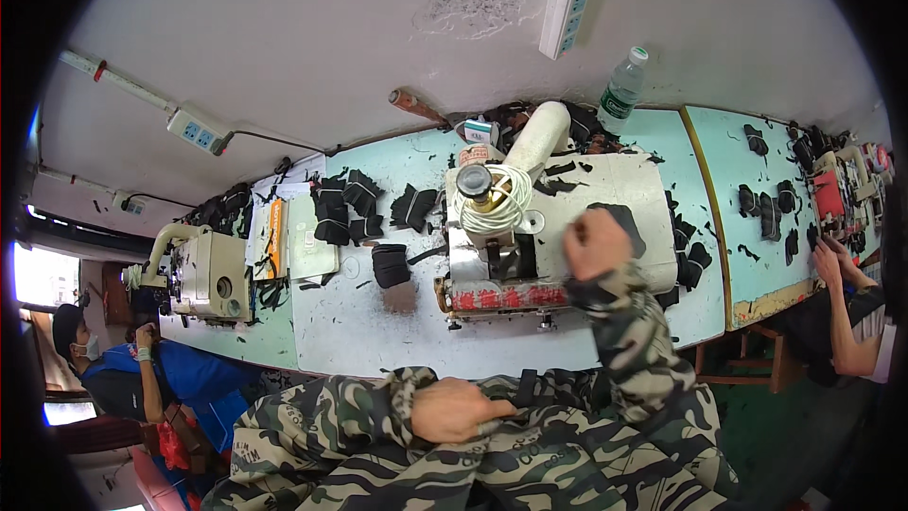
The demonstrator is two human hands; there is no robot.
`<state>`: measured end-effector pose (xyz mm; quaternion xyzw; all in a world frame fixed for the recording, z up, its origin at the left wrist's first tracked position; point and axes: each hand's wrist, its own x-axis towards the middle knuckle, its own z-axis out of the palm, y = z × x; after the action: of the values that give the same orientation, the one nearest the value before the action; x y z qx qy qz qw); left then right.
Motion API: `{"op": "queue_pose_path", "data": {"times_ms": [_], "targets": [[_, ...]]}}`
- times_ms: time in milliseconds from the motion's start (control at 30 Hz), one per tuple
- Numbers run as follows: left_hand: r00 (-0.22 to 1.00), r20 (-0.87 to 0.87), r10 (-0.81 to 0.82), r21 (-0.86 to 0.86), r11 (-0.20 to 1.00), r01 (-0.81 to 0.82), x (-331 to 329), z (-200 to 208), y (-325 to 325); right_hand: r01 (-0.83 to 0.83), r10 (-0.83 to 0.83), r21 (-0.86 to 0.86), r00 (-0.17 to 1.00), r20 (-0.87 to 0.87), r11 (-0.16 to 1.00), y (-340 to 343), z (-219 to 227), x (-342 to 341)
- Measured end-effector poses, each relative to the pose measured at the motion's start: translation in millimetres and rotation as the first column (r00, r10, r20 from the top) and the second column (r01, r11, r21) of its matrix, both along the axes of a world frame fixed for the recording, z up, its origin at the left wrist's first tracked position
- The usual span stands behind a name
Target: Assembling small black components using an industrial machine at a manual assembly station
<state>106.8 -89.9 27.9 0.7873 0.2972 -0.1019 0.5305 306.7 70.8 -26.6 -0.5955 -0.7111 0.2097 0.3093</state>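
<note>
My right hand [598,244] is curled over the pale flat bed of a cream machine [653,191], at the edge of a dark patch of black cloth [621,225]; whatever its fingers hold is hidden. Low in front of me, my left hand [457,411] lies against my camouflage clothing [378,454], mostly closed with one finger pointing right. Its fingertips are partly hidden. A round black knob [474,182] and a coil of white cord [497,203] sit on the machine's head. Left of the machine lies a tied black cloth bundle [390,266].
More black bundles [331,218] lie left, beside an orange-and-white box [272,238]. At the back stand a water bottle [622,90] and a pipe-like arm [544,140]. A co-worker [142,374] sits at another machine [203,270] on the left. Another person's hands [832,265] work at far right.
</note>
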Motion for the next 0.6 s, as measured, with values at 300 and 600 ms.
{"op": "queue_pose_path", "data": {"times_ms": [300,600], "targets": [[0.702,-0.275,0.657,-0.382,0.595,-0.707,-54,-9,122,-0.507,0.284,-0.468,0.837,-0.468,0.724,-39,-15,-13],[0.677,-0.368,0.637,-0.461,0.508,-0.728,-69,-22,147,-0.533,0.526,-0.139,0.846,-0.091,0.834,-10,-21,-28]]}}
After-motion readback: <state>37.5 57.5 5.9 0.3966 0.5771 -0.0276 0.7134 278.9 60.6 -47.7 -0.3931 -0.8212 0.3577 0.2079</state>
